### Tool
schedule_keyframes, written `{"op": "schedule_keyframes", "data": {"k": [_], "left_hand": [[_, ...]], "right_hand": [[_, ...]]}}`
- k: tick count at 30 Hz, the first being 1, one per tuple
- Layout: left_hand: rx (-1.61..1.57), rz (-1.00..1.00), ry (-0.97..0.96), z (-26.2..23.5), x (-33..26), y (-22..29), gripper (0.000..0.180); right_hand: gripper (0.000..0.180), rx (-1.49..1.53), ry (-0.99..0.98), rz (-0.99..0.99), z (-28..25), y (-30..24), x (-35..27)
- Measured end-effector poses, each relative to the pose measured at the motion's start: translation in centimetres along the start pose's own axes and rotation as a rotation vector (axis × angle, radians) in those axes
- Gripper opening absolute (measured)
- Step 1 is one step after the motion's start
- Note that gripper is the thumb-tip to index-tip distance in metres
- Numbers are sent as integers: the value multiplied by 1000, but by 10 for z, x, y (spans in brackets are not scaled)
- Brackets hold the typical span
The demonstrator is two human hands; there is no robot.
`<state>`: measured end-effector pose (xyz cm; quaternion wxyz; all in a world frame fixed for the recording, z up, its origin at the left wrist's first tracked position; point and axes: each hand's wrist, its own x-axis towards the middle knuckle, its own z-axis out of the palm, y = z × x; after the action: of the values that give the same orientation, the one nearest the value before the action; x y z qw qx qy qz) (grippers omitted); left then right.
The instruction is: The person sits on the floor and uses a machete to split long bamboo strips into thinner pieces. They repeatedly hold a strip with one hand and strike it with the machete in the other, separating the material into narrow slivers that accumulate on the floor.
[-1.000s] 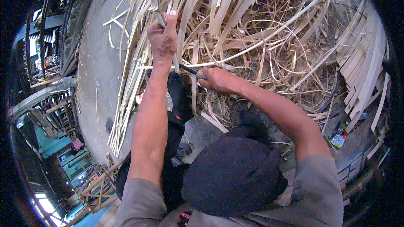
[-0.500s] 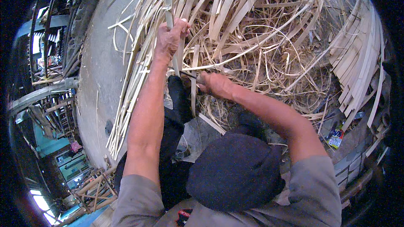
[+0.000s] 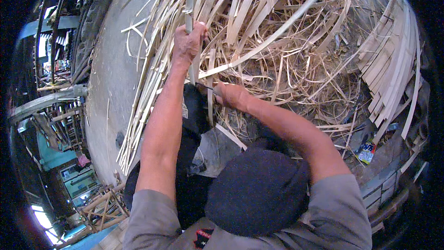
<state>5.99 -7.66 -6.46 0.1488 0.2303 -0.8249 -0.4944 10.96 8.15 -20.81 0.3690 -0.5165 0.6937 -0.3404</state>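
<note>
The left hand (image 3: 188, 41) grips a bamboo strip (image 3: 190, 0) upright, holding it steady. The right hand (image 3: 230, 95) is closed on a knife (image 3: 206, 86), its blade against the strip as if to split it.

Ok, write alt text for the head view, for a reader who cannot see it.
Seen from above, a person's left hand grips a long pale bamboo strip upright, while the right hand holds a thin blade against it lower down. A tangled heap of split strips covers the concrete ground ahead.
</note>
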Motion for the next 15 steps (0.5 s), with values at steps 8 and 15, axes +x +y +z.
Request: {"op": "schedule_keyframes", "data": {"k": [8, 15], "left_hand": [[209, -11, 57, 12, 9, -5, 35], [320, -11, -3, 12, 13, -5, 34]], "right_hand": [[38, -85, 163, -125, 6, 11, -1], [54, 21, -124, -2, 12, 12, -21]]}}
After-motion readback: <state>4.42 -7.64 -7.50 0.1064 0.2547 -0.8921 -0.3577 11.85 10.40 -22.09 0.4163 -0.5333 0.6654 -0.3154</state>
